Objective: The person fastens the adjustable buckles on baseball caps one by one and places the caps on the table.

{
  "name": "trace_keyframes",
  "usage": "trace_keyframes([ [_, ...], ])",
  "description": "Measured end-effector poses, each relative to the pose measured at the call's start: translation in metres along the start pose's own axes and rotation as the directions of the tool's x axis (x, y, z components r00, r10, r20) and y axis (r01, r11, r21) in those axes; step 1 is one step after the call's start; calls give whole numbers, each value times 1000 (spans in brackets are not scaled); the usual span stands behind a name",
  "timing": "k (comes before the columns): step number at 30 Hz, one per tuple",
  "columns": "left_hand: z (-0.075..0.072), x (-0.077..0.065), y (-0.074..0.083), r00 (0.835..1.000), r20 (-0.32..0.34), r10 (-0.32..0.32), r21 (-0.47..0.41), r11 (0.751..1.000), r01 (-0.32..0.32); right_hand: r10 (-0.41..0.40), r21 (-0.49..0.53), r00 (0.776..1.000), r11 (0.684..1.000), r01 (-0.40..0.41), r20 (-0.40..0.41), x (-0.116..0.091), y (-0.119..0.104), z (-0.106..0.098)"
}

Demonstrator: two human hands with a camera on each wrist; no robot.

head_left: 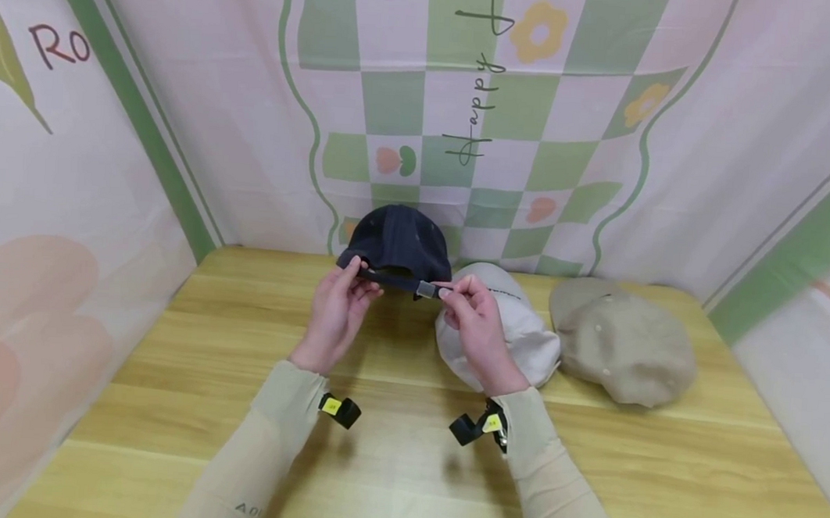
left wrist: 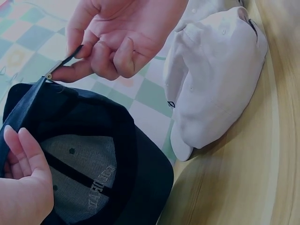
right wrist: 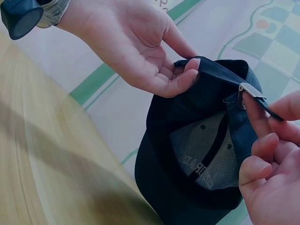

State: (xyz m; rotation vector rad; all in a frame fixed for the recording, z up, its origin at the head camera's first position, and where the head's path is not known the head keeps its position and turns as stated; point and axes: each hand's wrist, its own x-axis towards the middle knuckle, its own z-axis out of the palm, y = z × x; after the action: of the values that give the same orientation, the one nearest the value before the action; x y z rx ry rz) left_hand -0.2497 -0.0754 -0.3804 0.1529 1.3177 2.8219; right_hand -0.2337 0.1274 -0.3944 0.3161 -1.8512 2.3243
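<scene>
A dark navy baseball cap (head_left: 398, 238) is held up over the back of the table, its rear strap turned toward me. My left hand (head_left: 335, 309) pinches the strap's left part between thumb and fingers. My right hand (head_left: 478, 321) pinches the loose strap end just past the metal buckle (head_left: 426, 289). In the right wrist view, the strap end (right wrist: 269, 110) passes through the buckle to the right thumb and fingers. Looking into the cap in the left wrist view, I see its grey lining (left wrist: 84, 164) with lettering and a dark seam.
Behind my right hand lies a white cap (head_left: 533, 347) on the wooden table (head_left: 404, 462). Right of it is a beige cap (head_left: 625, 344). A patterned curtain (head_left: 388, 105) hangs close behind the table, with more cloth along both sides.
</scene>
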Motion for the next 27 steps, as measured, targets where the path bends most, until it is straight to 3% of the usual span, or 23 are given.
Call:
trace_keyframes([
  [8,1,0,0,999,39,9,20,1000,-10,29,2,999,1000,-29,17,1,0,-2],
  [17,4,-1,-3,999,35,35,5,999,-36,57,-86,994,995,-49,92,1,1,-3],
  [27,6,-1,-8,998,45,42,1,999,-42,60,-88,997,995,-56,50,2,4,2],
])
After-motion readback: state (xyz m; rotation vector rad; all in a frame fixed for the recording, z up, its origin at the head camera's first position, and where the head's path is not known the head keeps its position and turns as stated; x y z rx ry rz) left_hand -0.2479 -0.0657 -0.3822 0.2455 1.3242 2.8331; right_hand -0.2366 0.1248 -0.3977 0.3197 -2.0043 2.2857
